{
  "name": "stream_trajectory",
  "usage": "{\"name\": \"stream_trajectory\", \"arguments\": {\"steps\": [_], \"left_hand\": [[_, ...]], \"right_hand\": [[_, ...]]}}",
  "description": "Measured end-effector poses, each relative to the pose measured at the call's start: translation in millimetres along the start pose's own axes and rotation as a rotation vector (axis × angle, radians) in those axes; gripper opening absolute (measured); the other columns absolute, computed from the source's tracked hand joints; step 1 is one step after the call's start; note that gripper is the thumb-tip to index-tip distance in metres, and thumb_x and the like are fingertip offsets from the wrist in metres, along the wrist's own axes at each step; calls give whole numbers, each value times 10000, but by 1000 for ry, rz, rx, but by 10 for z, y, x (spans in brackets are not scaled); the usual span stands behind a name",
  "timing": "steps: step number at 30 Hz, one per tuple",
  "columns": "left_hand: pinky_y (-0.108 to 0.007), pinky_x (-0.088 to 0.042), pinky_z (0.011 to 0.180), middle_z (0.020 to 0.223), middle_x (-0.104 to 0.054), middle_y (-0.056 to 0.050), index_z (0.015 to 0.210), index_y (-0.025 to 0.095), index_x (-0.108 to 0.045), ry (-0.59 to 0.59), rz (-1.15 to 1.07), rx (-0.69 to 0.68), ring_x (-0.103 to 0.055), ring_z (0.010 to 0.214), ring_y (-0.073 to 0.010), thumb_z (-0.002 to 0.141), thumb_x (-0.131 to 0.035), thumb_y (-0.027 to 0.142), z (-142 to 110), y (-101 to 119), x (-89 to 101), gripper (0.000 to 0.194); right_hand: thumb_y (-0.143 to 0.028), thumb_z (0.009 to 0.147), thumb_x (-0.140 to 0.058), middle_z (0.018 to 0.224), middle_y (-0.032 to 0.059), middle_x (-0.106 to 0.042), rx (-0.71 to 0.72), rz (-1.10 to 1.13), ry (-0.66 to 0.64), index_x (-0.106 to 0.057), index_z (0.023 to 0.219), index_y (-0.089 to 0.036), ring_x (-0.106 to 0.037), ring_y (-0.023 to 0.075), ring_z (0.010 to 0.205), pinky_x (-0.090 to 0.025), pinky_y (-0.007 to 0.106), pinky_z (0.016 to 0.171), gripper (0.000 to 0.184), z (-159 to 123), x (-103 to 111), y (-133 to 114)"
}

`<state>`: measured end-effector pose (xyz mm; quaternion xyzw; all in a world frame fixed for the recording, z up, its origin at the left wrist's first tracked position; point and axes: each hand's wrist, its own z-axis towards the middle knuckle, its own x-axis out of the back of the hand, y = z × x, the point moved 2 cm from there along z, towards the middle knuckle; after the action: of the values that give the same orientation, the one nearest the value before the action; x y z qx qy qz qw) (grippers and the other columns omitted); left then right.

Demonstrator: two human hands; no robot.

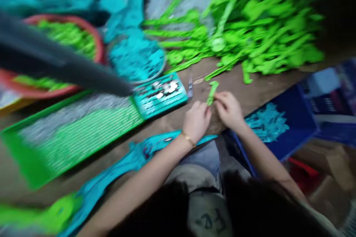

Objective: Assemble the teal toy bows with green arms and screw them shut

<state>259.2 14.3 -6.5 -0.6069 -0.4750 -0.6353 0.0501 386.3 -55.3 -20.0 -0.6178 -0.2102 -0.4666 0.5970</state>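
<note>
A small bright green piece (213, 91), like a moulded plastic part, stands up between my hands over the brown table. My left hand (196, 120), with a thin bracelet at the wrist, is closed on its lower end. At the piece's right side my right hand (229, 110) pinches with thumb and finger, touching it. The fingertips and whatever small part they may hold are blurred. Just left of the hands lies a teal tray (160, 109) with shiny metal bits in it. A thin clear object (190, 86) rests between that tray and the green piece.
A long green tray (30, 163) holds grey and green small parts. Behind it stand a red basin (100, 44) of green pieces and a bowl (164, 68) of teal ones. Long green parts (267, 33) are heaped at the back. A blue bin (302, 118) sits right; a dark bar (66, 55) crosses left.
</note>
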Motion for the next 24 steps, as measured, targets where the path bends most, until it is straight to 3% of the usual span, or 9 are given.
{"name": "stream_trajectory", "arguments": {"steps": [3,5,8,12,17,24], "left_hand": [[-364,-501,771,853,-674,-118,864,140,-677,60,-3,-60,-656,851,-277,895,-447,240,-7,-50,31,252],[-373,-506,749,868,-691,-117,952,139,-684,80,-69,-116,-659,831,-287,873,-464,340,16,-91,52,308],[-340,-504,665,850,-718,-68,1005,190,-684,115,-187,-18,-654,725,-250,842,-473,443,-28,-150,134,367],[-324,-514,664,787,-728,-11,855,241,-699,143,-274,95,-644,688,-225,775,-530,446,-145,-171,217,277],[-348,-543,732,868,-727,-25,840,248,-699,196,-380,-38,-661,781,-233,809,-552,439,-126,-156,177,243],[-386,-536,926,1006,-732,-38,900,229,-719,207,-521,-164,-674,951,-230,844,-573,368,-53,-51,129,208]], "right_hand": [[-184,880,-504,1146,95,-652,-70,-197,-119,-687,1136,-187,-590,231,1042,-531,344,872,315,28,-18,-95],[-209,902,-500,1186,72,-641,-76,-263,-171,-644,1229,-213,-575,225,1048,-529,335,865,357,70,-22,-101],[-231,942,-471,1203,55,-623,-85,-275,-179,-616,1265,-243,-561,206,1045,-515,329,882,355,61,26,-113],[-254,975,-444,1160,70,-618,-105,-193,-133,-622,1254,-210,-561,186,1037,-487,310,912,333,-36,72,-203],[-259,963,-460,1065,83,-638,-56,-168,-150,-680,1117,-207,-559,214,992,-474,331,880,274,-104,28,-279],[-241,941,-494,1106,123,-660,1,-56,-167,-668,1125,-148,-548,245,1068,-462,379,966,270,-129,45,-182]]}}
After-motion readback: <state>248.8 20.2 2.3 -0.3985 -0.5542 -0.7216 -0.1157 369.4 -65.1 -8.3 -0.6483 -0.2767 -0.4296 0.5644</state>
